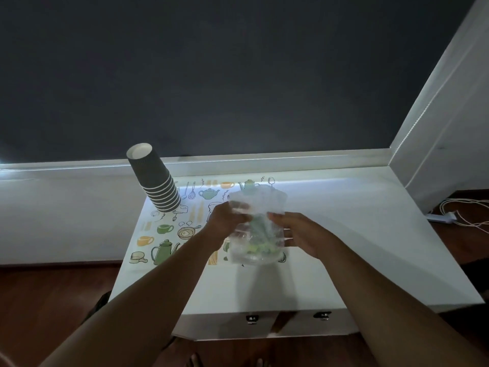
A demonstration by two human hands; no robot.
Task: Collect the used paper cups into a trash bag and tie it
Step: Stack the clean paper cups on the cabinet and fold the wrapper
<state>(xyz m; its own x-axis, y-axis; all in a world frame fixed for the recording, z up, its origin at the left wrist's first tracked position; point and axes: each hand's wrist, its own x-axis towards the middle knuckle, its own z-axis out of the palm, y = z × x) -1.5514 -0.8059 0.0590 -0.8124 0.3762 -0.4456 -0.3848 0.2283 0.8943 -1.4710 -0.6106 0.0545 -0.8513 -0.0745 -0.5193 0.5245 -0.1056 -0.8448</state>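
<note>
Head view: both hands hold a clear bag (255, 229) at centre frame, above the bench (344, 234). The left hand (225, 221) is closed on the bag's upper edge; the right hand (293, 231) grips its right side, fingers partly spread. The cups (156, 181) stand nested upside down left of centre, tilted, none bagged yet. To do this step well, I'd pull the mouth apart evenly, keeping one hand on the rim so it stays wide for the stack. No readable writing or brand; the mat (169, 229) shows only kitchenware drawings
</note>
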